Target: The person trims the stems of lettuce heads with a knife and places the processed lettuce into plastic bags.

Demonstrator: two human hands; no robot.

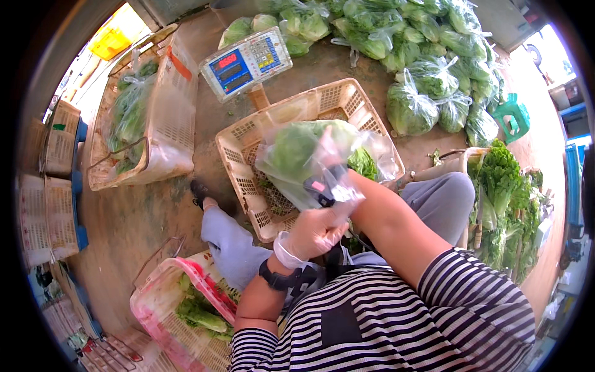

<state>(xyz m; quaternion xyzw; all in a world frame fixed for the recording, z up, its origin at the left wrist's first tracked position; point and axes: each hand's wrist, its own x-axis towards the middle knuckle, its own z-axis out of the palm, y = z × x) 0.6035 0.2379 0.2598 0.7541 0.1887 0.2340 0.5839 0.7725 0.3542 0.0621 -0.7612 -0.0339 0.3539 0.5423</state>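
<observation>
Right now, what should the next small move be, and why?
Probably ease the right hand back out from the clear bag while the left hand grips its edge: the plastic seems to overlie the blurred right hand, and pale green lettuce fills the bag.

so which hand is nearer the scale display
Right: right hand is over the plastic crate, short of the digital scale display; left hand farther back, near the striped shirt.

Red digits [227,61] glow on your scale [246,64].
You see them toward its left edge; markings on the keys [265,54] by its right edge are too small.
</observation>
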